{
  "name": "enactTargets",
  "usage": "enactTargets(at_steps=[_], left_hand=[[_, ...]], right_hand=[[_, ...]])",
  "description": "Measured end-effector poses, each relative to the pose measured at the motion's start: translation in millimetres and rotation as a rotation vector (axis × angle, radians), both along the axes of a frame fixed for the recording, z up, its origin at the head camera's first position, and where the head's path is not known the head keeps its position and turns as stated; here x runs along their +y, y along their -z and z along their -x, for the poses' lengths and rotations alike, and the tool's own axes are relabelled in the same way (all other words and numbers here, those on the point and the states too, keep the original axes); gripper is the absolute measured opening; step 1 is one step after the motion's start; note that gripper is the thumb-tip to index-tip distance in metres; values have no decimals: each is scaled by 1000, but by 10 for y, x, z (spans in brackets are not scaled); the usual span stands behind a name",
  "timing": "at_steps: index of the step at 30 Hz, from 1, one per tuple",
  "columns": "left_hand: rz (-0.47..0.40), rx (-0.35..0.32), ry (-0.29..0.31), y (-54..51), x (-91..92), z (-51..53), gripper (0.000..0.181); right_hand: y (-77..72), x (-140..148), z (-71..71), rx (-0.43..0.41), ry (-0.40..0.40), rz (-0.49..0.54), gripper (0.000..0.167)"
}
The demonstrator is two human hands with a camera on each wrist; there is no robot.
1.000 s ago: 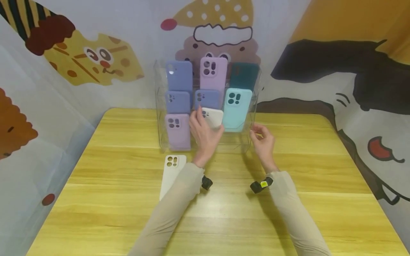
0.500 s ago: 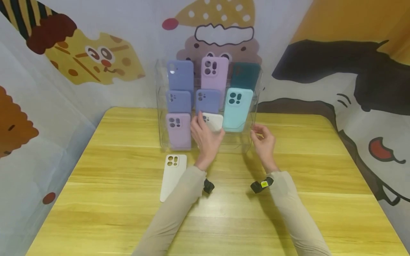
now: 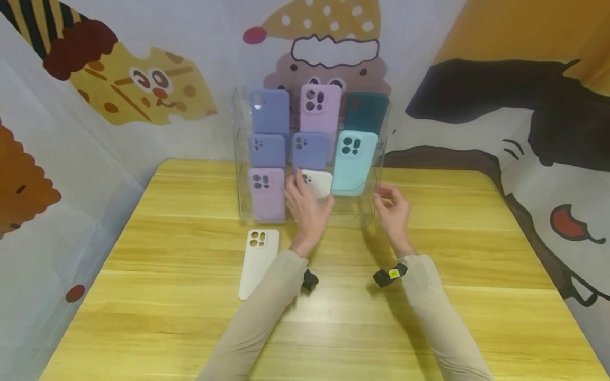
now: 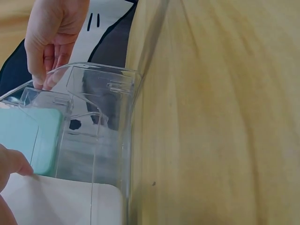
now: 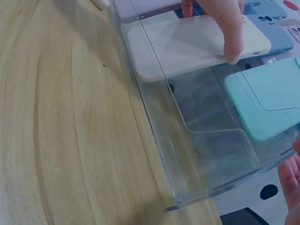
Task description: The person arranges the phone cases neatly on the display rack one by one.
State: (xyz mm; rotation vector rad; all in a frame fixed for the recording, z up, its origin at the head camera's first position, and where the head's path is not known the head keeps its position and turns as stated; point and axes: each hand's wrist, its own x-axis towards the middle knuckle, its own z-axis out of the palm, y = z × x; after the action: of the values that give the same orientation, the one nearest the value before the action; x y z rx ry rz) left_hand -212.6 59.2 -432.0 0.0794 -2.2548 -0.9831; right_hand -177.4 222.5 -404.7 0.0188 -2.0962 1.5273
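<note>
My left hand (image 3: 308, 214) grips a white phone case (image 3: 320, 182) by its sides, fingers on the left and thumb on the right. This case stands in the lowest tier of a clear acrylic display rack (image 5: 152, 124), at the middle. In the right wrist view its lower end lies behind the rack's front lip. At the rack's right side wall, my right hand (image 3: 393, 214) pinches the edge between thumb and fingers. To the right of the white case a mint phone case (image 3: 355, 161) leans in the tier above. A lilac phone case (image 3: 268, 196) stands to its left.
Another white phone case (image 3: 257, 264) lies flat on the wooden table (image 3: 157, 296), partly under my left forearm. Higher tiers hold blue cases, a tall lilac case (image 3: 320, 114) and a dark green case (image 3: 364, 114). A patterned cloth (image 3: 190, 32) hangs behind.
My left hand has lowered the white case in the rack, so its top now sits further below the blue case behind it. The right hand has stayed at the rack's side.
</note>
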Motion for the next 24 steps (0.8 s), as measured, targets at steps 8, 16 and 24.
enactTargets(at_steps=[8,16,24], left_hand=[[43,-30,40,28,-37,-94,98],[57,48,183,-56,-205,-247,87],[83,92,302,-63,-476,-391,71]], right_hand=[[-3,1,-2,-3,6,3,23],[7,-6,7,-4,6,4,23],[20,3,4,8,-8,26,23]])
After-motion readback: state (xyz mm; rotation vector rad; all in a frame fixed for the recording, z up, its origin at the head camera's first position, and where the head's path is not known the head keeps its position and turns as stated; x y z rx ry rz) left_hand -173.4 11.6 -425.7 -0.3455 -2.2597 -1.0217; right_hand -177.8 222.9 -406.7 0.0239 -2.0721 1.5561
